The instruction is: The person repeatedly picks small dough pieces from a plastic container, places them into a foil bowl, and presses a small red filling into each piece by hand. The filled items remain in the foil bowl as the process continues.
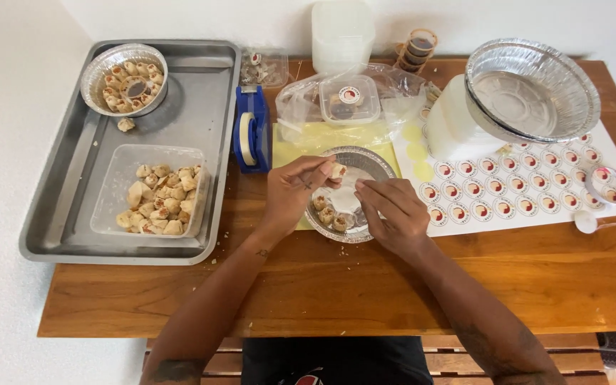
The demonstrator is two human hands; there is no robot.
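At far left I see a steel tray (58, 214) on the wooden worktop (322, 285), carrying a filled foil dish (124, 77) and a clear plastic tub (150, 190) of small pastry rolls. Just beside it stands a blue tape dispenser (252, 132). My left hand (295, 191) pinches 1 pastry roll (338, 170) between its fingertips, held over the foil pan (376, 162) in the middle, where a few rolls already lie. My right hand (392, 214) rests curled on the pan's near edge, fingers drawn together; I cannot tell whether it grips anything. Further right lie a sheet of round stickers (529, 203) and a stack of empty foil pans (532, 89).
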